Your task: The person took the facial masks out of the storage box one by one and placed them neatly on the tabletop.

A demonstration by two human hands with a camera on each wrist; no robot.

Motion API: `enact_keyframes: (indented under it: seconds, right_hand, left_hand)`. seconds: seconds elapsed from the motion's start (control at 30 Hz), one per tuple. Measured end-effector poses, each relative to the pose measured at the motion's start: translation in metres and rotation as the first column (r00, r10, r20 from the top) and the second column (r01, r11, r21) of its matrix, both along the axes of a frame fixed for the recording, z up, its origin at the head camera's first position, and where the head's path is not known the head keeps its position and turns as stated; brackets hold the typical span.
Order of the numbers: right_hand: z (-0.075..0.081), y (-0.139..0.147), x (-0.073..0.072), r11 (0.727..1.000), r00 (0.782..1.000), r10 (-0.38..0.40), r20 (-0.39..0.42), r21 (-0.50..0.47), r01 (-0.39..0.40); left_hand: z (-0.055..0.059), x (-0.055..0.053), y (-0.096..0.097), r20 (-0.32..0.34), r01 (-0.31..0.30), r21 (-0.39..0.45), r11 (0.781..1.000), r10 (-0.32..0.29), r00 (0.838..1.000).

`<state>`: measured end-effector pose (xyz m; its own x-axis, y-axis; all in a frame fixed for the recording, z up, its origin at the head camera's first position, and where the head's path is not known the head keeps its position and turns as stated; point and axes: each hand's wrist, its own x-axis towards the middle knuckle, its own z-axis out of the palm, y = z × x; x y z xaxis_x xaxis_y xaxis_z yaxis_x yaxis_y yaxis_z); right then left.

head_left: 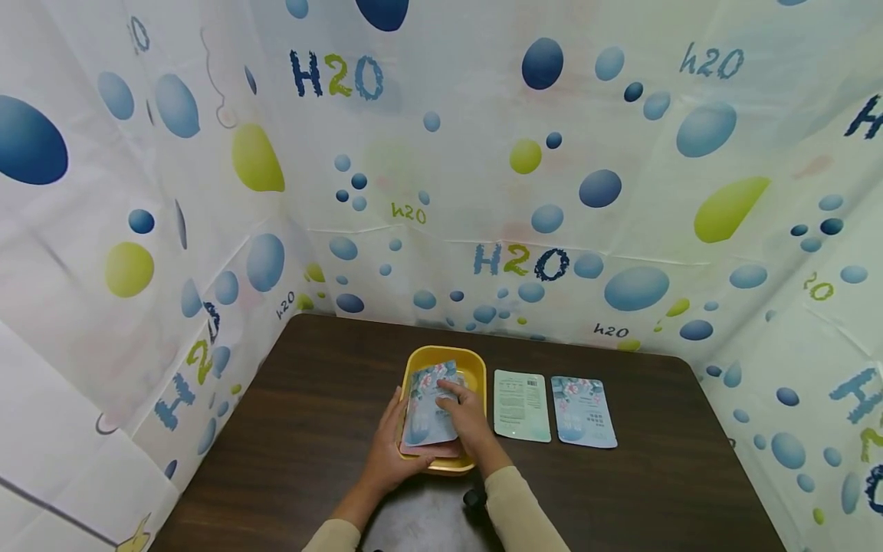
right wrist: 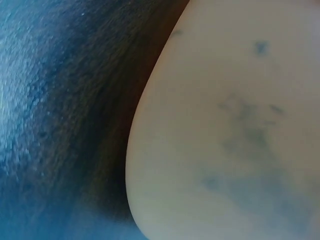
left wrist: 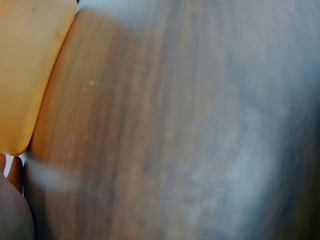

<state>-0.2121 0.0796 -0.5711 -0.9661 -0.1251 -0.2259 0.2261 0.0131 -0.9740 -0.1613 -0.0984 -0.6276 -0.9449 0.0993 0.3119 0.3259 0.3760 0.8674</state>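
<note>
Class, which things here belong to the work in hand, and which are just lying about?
Likely job:
yellow tray
blue packet in it
pink packet beneath
green packet beside tray
second blue packet

Likely not:
table
patterned sheet behind
small dark object, unclear

Head view evenly lit; wrist views blurred.

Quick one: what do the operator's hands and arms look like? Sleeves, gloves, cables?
Left hand and right hand are bare: no gloves visible. Both forearms wear pale cream sleeves, the left sleeve and right sleeve plain in the head view. A small black object shows beside the right cuff; can't tell what it is. No cable identifiable.
</note>
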Motion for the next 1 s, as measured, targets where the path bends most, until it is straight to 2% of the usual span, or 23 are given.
enact_keyframes:
  seconds: [0.23,0.33,0.47,0.6,0.77,0.87,1.0]
  right_hand:
    - [0.0,-0.007,0.003,0.99,0.998,0.041,-0.052,0.134,-0.033]
    - [0.0,-0.008,0.006,0.988,0.997,0.016,-0.07,0.151,-0.006]
    - [0.0,-0.008,0.008,0.99,0.996,-0.029,-0.08,0.133,0.039]
    - [0.001,-0.005,0.009,0.996,0.997,-0.041,-0.062,0.071,0.046]
    - [0.002,0.0,0.007,0.995,0.995,-0.095,-0.032,0.002,0.095]
    - [0.006,0.004,0.004,0.99,0.99,-0.137,-0.035,0.009,0.138]
    - [0.014,0.011,-0.001,0.988,0.986,-0.157,-0.051,-0.007,0.156]
  left_hand:
    - [-0.002,0.0,-0.002,-0.027,-0.029,-0.025,0.999,0.029,0.999]
    - [-0.003,0.0,-0.002,-0.032,-0.037,-0.034,0.999,0.036,0.999]
    - [-0.002,-0.001,-0.002,-0.012,-0.033,-0.038,0.999,0.033,0.999]
    - [-0.003,-0.001,-0.001,0.009,-0.024,-0.031,0.999,0.024,1.0]
    - [-0.006,-0.001,0.0,-0.001,-0.02,-0.039,0.999,0.02,1.0]
    - [-0.006,-0.002,0.0,-0.018,-0.022,-0.058,0.998,0.021,1.0]
    - [-0.005,-0.003,-0.001,-0.047,-0.023,-0.065,0.998,0.02,0.999]
